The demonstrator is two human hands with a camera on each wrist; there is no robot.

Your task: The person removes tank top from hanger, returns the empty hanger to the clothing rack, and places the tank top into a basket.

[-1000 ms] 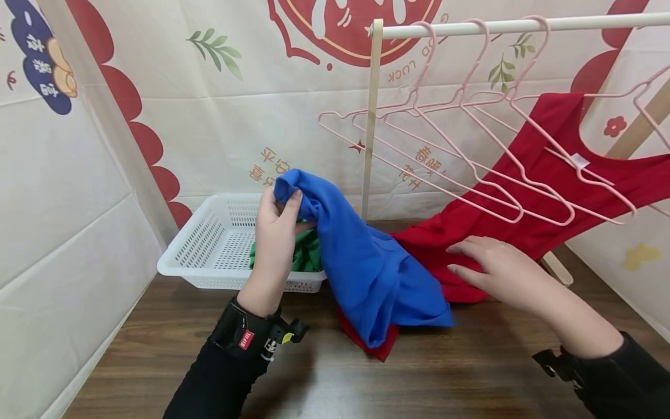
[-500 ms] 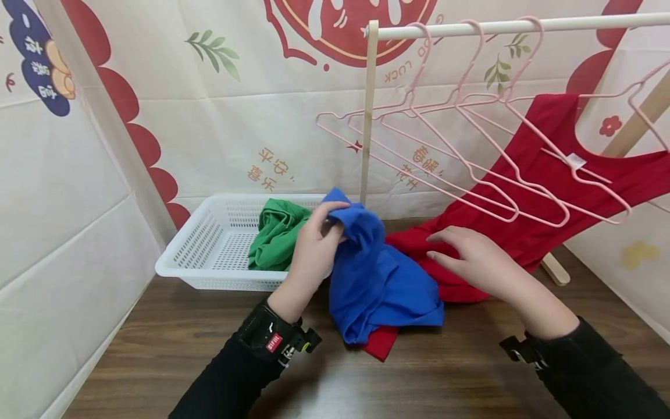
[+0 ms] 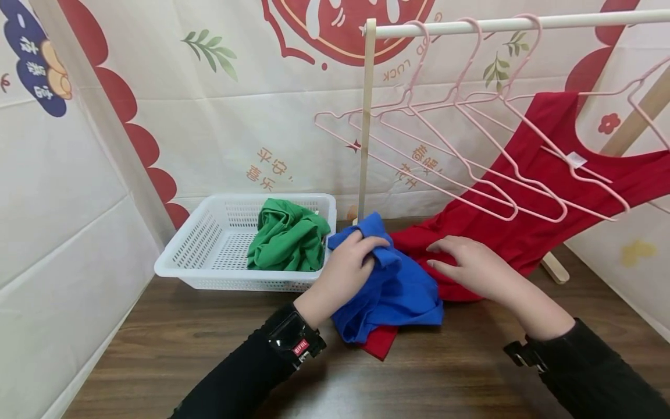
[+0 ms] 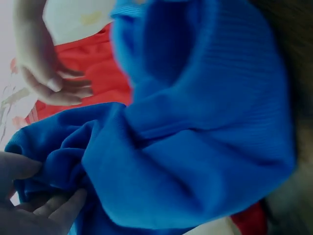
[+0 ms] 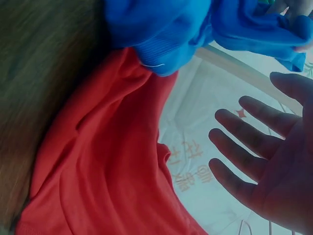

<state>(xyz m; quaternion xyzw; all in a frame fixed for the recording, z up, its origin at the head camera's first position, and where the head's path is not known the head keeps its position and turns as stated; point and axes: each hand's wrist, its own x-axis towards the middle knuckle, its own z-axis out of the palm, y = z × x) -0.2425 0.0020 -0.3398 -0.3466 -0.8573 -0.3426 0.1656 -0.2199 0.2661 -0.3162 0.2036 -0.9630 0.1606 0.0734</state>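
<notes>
A crumpled blue garment point(image 3: 410, 299) lies in a heap on the table beside the basket, over the lower end of the red garment. My left hand point(image 3: 353, 262) grips its upper left part, thumb and fingers in the folds. A ribbed band on the blue garment point(image 4: 244, 88) shows close up in the left wrist view. To the right, my right hand point(image 3: 473, 265) hovers in front of the red sleeveless top point(image 3: 450, 230), holding nothing. In the right wrist view its fingers point(image 5: 239, 152) are spread and apart from the cloth.
A white plastic basket point(image 3: 209, 273) with a green garment point(image 3: 288, 238) in it stands at left. Several pink hangers point(image 3: 455, 105) hang from the white rail point(image 3: 471, 26); the red top hangs on one at right. The rack's wooden post point(image 3: 364, 122) rises behind the blue garment.
My left hand has moved right and down with the blue garment, from over the basket to beside it, uncovering the green garment. My right hand has shifted slightly left.
</notes>
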